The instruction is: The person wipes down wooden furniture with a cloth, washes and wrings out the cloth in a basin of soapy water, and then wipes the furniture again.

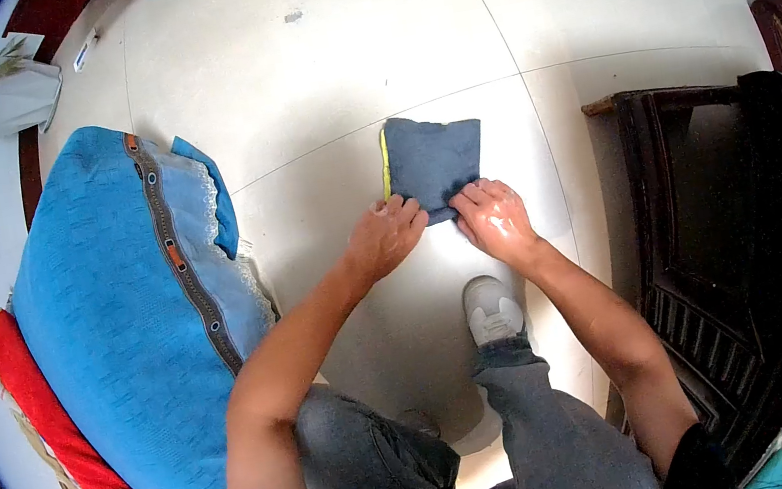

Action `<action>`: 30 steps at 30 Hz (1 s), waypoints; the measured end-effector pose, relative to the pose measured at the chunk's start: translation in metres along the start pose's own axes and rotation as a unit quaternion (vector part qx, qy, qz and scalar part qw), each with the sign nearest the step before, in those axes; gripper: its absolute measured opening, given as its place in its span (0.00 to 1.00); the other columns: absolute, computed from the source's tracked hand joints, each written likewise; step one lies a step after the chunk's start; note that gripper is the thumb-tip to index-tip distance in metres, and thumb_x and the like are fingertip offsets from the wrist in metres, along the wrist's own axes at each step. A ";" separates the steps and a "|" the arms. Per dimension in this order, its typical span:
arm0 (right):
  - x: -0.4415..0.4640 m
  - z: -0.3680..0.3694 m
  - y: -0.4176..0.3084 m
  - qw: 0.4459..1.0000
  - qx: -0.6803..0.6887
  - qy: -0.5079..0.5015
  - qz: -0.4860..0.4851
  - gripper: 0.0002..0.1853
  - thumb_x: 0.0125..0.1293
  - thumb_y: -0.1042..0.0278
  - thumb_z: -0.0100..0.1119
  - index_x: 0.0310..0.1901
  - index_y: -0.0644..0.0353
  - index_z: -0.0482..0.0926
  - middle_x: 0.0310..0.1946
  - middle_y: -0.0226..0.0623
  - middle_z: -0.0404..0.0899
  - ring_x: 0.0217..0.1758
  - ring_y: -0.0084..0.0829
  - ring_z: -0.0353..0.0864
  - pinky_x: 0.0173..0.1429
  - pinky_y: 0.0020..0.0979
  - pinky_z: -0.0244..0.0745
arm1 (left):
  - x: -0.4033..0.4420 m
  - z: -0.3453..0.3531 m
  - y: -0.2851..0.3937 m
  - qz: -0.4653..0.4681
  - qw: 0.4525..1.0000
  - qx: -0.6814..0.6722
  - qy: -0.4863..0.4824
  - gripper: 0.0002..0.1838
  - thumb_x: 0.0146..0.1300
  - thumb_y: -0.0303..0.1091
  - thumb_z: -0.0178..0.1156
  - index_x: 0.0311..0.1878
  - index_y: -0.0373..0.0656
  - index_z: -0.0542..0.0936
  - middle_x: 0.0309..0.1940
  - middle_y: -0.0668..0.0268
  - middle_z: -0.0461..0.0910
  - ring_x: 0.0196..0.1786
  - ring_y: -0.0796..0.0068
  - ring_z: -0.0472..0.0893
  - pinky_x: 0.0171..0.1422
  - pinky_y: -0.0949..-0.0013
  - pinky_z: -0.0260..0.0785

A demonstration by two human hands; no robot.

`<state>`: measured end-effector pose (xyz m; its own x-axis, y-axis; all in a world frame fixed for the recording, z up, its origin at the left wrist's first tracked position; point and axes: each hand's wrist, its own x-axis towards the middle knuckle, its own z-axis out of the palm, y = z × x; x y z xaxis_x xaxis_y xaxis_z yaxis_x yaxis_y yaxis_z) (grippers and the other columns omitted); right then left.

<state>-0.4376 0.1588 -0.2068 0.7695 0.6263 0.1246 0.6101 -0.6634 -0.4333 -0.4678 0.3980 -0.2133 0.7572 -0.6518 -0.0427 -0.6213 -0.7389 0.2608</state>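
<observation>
A dark grey-blue cloth point(436, 159), roughly square with a yellow-green left edge, is held out over the pale tiled floor. My left hand point(391, 234) has its fingers closed on the cloth's near left corner. At the near right corner, my right hand point(494, 215) pinches the same cloth. Whitish wet-looking patches show on the backs of both hands. Between the hands, the near edge of the cloth looks slightly folded.
A blue-covered seat point(104, 287) stands on the left, with a red cushion point(64, 425) beside it. Dark wooden furniture point(695, 250) is on the right. My shoe point(493, 308) is below the hands. A white planter point(22, 97) stands at the upper left.
</observation>
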 end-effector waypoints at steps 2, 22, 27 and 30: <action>-0.001 -0.005 -0.004 0.999 0.017 -0.040 0.032 0.10 0.52 0.67 0.69 0.37 0.57 0.84 0.35 0.39 0.83 0.43 0.42 0.83 0.52 0.42 0.78 | 0.002 -0.006 0.002 -0.004 1.000 -0.020 -0.005 0.06 0.61 0.32 0.62 0.39 0.45 0.77 0.35 0.62 0.79 0.41 0.60 0.82 0.46 0.54 0.78; 0.041 -0.039 0.004 0.962 0.163 -0.089 0.202 0.13 0.63 0.68 0.65 0.49 0.59 0.83 0.43 0.45 0.86 0.46 0.45 0.85 0.54 0.39 0.79 | 0.024 -0.011 -0.036 -0.315 0.892 -0.323 0.023 0.12 0.61 0.28 0.64 0.48 0.43 0.78 0.36 0.58 0.85 0.41 0.58 0.85 0.46 0.57 0.76; 0.031 -0.022 -0.003 0.998 0.063 0.009 -0.005 0.16 0.57 0.67 0.70 0.48 0.58 0.84 0.53 0.40 0.85 0.59 0.43 0.82 0.66 0.41 0.75 | 0.024 -0.009 -0.024 -0.318 0.918 -0.231 0.051 0.14 0.61 0.28 0.68 0.50 0.46 0.79 0.41 0.58 0.85 0.47 0.51 0.85 0.54 0.54 0.77; 0.022 -0.023 -0.021 0.995 0.027 -0.062 -0.075 0.26 0.58 0.66 0.68 0.60 0.60 0.80 0.65 0.43 0.78 0.72 0.43 0.73 0.78 0.46 0.63 | 0.022 -0.012 -0.021 -0.322 0.923 -0.201 0.067 0.14 0.62 0.31 0.69 0.50 0.47 0.79 0.45 0.60 0.83 0.52 0.52 0.83 0.59 0.55 0.76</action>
<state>-0.4294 0.1771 -0.1742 0.6386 0.7651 0.0820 0.7035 -0.5373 -0.4652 -0.4356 0.4011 -0.2083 0.9782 -0.0526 -0.2011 0.0709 -0.8249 0.5608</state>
